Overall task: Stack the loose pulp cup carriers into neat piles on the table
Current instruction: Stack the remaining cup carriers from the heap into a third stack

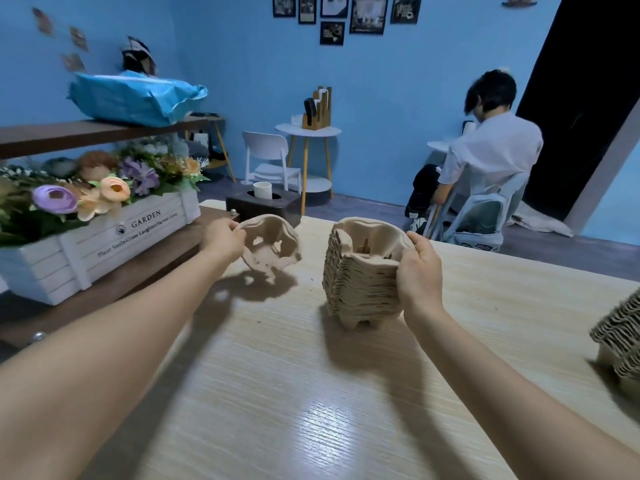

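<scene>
My left hand [223, 239] pinches the rim of a single beige pulp cup carrier [272, 247], which hangs tilted above the light wooden table [294, 393] and casts a shadow below. A tall nested pile of pulp carriers [360, 275] stands on the table just right of it. My right hand [419, 271] grips the right side of that pile, thumb over its top edge. Another pile of carriers [620, 341] sits at the table's right edge, partly cut off by the frame.
A white GARDEN planter box [104, 244] with artificial flowers stands on a dark shelf to the left. A dark wooden box [263, 206] holding a white cup sits at the table's far edge. A person [485, 157] sits on a chair beyond the table, back turned.
</scene>
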